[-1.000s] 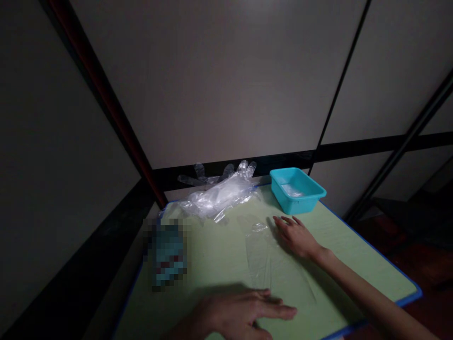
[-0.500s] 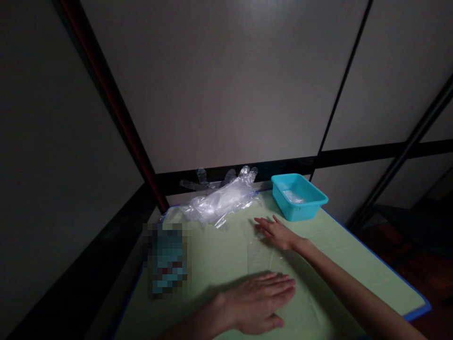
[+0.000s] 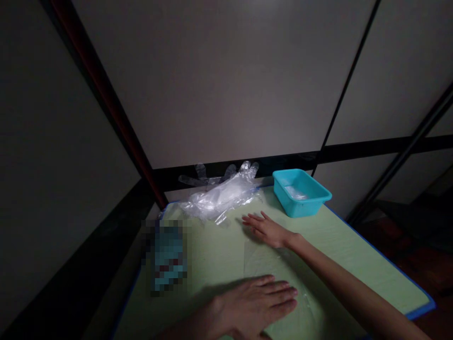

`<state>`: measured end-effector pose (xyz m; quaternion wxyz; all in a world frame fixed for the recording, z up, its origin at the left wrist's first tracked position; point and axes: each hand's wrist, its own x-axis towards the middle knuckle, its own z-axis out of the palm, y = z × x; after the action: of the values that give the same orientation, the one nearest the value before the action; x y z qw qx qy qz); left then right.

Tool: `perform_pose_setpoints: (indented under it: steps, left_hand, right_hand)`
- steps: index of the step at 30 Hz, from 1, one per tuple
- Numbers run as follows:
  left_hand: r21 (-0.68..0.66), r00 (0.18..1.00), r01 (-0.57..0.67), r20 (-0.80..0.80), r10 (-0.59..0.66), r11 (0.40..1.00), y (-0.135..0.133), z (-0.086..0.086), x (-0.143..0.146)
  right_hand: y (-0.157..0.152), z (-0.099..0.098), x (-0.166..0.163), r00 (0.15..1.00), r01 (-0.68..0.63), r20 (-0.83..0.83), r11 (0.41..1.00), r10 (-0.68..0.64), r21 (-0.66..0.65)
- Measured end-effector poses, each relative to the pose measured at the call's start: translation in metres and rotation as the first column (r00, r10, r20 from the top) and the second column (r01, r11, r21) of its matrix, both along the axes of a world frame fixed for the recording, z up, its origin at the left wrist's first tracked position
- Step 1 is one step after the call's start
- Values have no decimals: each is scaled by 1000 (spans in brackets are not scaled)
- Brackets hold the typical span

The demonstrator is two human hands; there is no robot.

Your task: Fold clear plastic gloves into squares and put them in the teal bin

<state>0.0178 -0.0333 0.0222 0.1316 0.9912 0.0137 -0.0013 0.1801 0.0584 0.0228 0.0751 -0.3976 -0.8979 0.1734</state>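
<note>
A thin, clear plastic sheet, seemingly a disposable glove [image 3: 253,259], lies spread on the pale green tabletop. Across its near part rests my left hand [image 3: 260,302], palm down with the fingers stretched out. My right hand [image 3: 267,230] is farther away, flat over the far end of the clear plastic, fingers spread. Neither hand grasps anything. Parts of the plastic are hidden under both hands, and its outline is faint.
A pile of clear plastic gloves [image 3: 222,196] lies at the table's far edge. Right of it stands a turquoise basin [image 3: 304,208] with clear plastic inside. A pixelated item [image 3: 170,259] lies at left. The table [image 3: 382,278] has a blue edge; cabinet panels stand behind.
My right hand has slid a little to the left over the far end of the plastic. My left hand lies flatter, its thumb now lower and partly out of view.
</note>
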Motion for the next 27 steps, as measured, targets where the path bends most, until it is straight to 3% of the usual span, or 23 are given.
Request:
perform_pose_setpoints:
  steps: [5, 10, 15, 21, 27]
  left_hand:
    - [127, 998, 59, 30, -63, 990, -3, -6, 12]
    - [275, 997, 14, 74, -35, 961, -10, -22, 19]
    - [300, 996, -2, 85, -24, 954, -12, -22, 19]
    - [330, 996, 20, 75, -47, 944, -10, -19, 17]
    - [314, 996, 47, 53, -67, 948, -9, -17, 17]
  right_hand:
    - [9, -6, -9, 1000, 10, -15, 1000, -10, -9]
    - [13, -19, -9, 999, 34, -31, 999, -34, -7]
    - [18, -25, -6, 996, 72, -45, 997, -73, -20]
    - [20, -18, 11, 985, 154, -73, 988, -154, -3]
    - [-5, -26, 13, 995, -98, -19, 992, 100, 80]
